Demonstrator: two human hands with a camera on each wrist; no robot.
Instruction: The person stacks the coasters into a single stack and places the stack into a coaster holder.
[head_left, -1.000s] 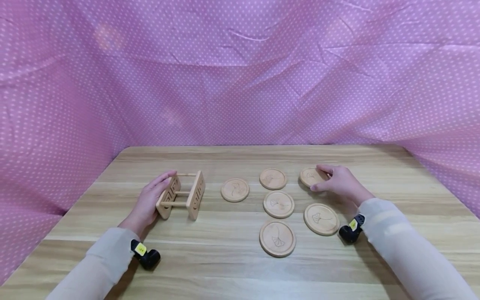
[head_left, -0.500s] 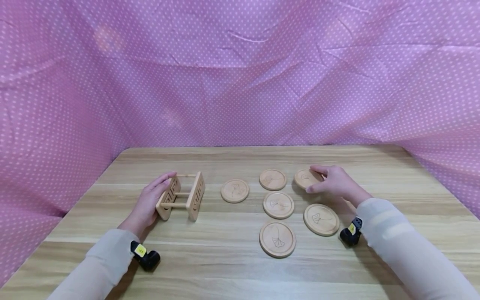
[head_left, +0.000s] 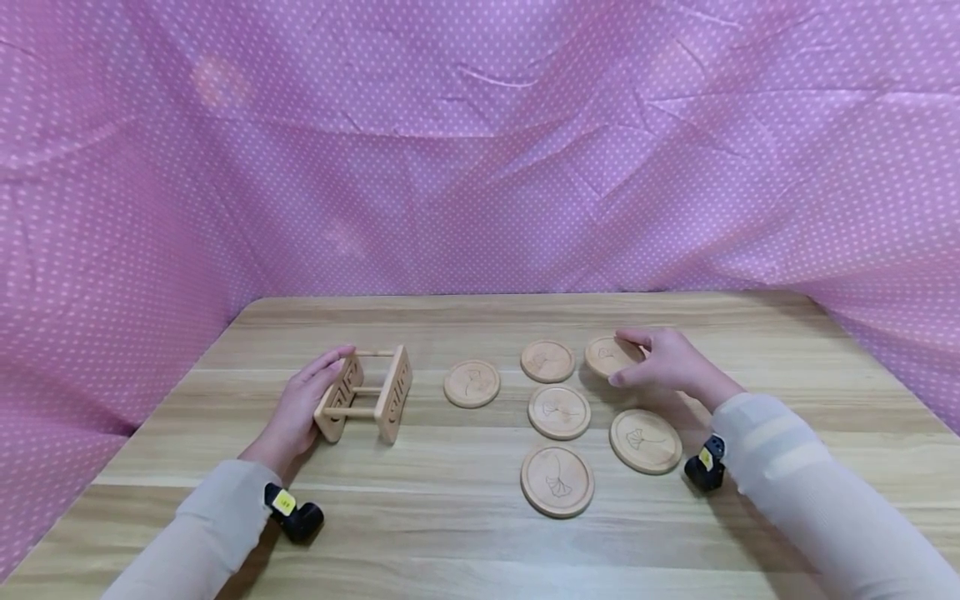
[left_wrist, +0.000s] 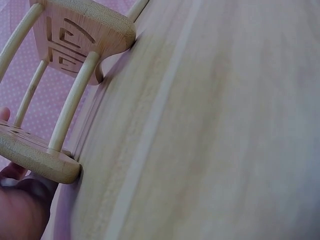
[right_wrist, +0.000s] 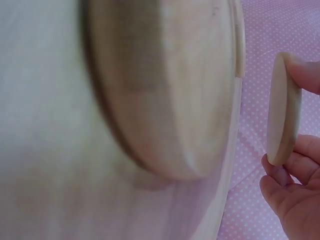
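My left hand [head_left: 296, 408] holds the left side panel of a wooden coaster holder [head_left: 393, 396], which stands on the table; its two cut-out panels are joined by round rods. In the left wrist view, part of the hand [left_wrist: 22, 210] shows behind the panel's edge, and most fingers are hidden. My right hand [head_left: 675, 362] pinches a round wooden coaster [head_left: 609, 357] by its rim, thumb on one side and fingers on the other. In the right wrist view this coaster [right_wrist: 282, 110] appears raised off the table, its pale face showing.
Several engraved coasters lie flat: one [head_left: 472, 384] beside the holder, a column of three including the middle coaster [head_left: 559, 412], and one [head_left: 645, 442] below my right hand. The wooden table [head_left: 420, 533] ends at a pink dotted curtain [head_left: 480, 208].
My right hand has moved slightly left with the coaster, closer to the far coaster of the column. My left hand and the coaster holder stay in place.
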